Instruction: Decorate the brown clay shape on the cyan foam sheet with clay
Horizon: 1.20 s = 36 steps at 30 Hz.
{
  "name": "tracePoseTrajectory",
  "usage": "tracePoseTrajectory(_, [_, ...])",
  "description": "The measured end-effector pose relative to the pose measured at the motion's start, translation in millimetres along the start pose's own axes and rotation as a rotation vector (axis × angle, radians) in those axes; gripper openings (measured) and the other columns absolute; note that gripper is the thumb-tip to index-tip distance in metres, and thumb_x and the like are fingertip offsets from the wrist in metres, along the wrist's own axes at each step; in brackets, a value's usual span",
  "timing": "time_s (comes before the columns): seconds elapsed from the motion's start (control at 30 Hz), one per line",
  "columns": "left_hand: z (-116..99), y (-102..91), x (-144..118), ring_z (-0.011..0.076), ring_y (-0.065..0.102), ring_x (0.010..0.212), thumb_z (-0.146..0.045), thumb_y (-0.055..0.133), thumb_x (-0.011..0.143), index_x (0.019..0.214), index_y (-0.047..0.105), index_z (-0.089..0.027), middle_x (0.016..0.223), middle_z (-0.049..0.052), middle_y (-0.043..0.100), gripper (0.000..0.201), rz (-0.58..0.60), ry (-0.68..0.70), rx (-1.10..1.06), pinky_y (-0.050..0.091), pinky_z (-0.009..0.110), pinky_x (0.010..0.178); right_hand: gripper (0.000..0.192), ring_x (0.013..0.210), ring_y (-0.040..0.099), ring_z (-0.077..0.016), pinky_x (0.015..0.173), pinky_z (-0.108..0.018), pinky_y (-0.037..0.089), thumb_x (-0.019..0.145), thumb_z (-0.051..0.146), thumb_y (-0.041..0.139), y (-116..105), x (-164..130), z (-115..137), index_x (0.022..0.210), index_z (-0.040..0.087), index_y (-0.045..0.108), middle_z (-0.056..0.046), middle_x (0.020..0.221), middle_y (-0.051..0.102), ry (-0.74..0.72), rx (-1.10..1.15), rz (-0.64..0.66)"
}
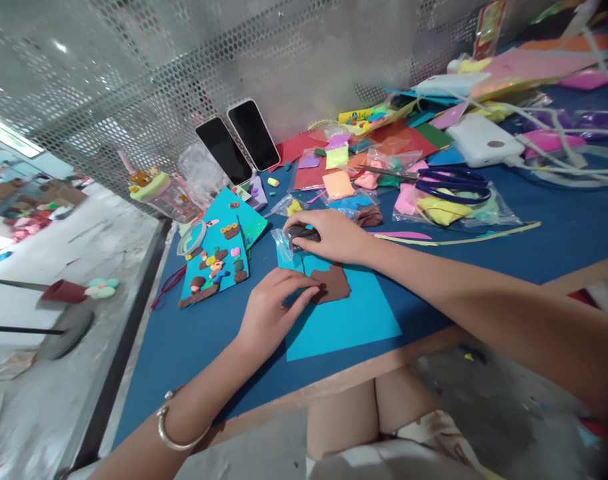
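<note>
On the near middle of the blue table (559, 227) lies a turquoise paper sheet (354, 320), and both your hands work at its far edge.

- Left hand (271, 310): fingers bent, tips pressing down on the left end of a flat brown clay piece (337, 283) that rests on the sheet; it pins rather than lifts.
- Right hand (334, 235): closed over a small clear bag of dark clay (299, 237), just beyond the brown piece, thumb and fingers pinching it.
- Bracelet (177, 430): silver, on your left wrist.
- Left of the hands: a turquoise card with small clay figures (214, 263), and a tape ring (191, 237) at its far corner.
- Far left, leaning on the perforated metal wall (134, 60): two phones (239, 143), screens dark.
- Far right of the hands: blue-handled scissors (449, 185) lying on bags of coloured clay (444, 207); beyond them a white power bank (481, 140) with cables.
- Further back: loose coloured paper (399, 137), red, orange, pink and green.
- Near edge: your knees (359, 417) below the table.
</note>
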<state>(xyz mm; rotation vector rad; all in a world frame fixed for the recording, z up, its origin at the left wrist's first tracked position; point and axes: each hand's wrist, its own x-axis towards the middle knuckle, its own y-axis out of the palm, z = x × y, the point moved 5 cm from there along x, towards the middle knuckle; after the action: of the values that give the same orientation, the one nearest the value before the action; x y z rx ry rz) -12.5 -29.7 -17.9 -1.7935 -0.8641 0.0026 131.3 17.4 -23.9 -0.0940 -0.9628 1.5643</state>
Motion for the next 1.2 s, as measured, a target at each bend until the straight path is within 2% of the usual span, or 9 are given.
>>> tracePoseTrajectory(0.2, [-2.3,1.6,-0.7,0.0149,0.063,0.086,-0.015,0.062,0.087,0.095,0.068,-0.021,0.091,0.002,0.071,0.011,-0.021,-0.007,-0.013,0.050,0.027,0.077,0.026,0.097,0.063,-0.0196,0.082,-0.029,0.044,0.082,0.018,0.056,-0.3,0.2,0.1,0.107,0.017,0.064,-0.006,0.108,0.070,0.000,-0.001,-0.001])
tracePoseTrajectory(0.43, [-2.8,1.9,-0.9,0.0144,0.062,0.082,-0.015,0.064,0.085,0.086,0.066,-0.020,0.086,0.000,0.071,0.005,-0.010,-0.032,-0.055,0.049,0.027,0.075,0.025,0.093,0.064,-0.0181,0.080,-0.027,0.044,0.082,0.017,0.056,0.6,-0.5,0.5,0.105,0.017,0.064,-0.005,0.103,0.070,-0.016,0.016,0.003])
tracePoseTrajectory(0.73, [2.2,4.5,-2.4,0.0165,0.060,0.082,-0.020,0.064,0.086,0.088,0.071,-0.022,0.088,0.003,0.068,0.008,0.011,-0.028,-0.005,0.049,0.030,0.074,0.023,0.092,0.063,-0.0179,0.081,-0.028,0.044,0.082,0.018,0.057,-1.2,-0.5,1.7,0.104,0.017,0.064,-0.004,0.102,0.070,0.013,0.009,0.014])
tracePoseTrajectory(1.2, [1.6,2.1,-4.3,0.0164,0.058,0.081,-0.021,0.063,0.087,0.094,0.073,-0.022,0.090,0.004,0.068,0.012,0.033,0.046,0.055,0.049,0.031,0.072,0.023,0.090,0.063,-0.0173,0.080,-0.028,0.044,0.081,0.018,0.057,-0.2,-0.7,-0.7,0.103,0.018,0.064,-0.004,0.100,0.070,0.001,0.013,0.006])
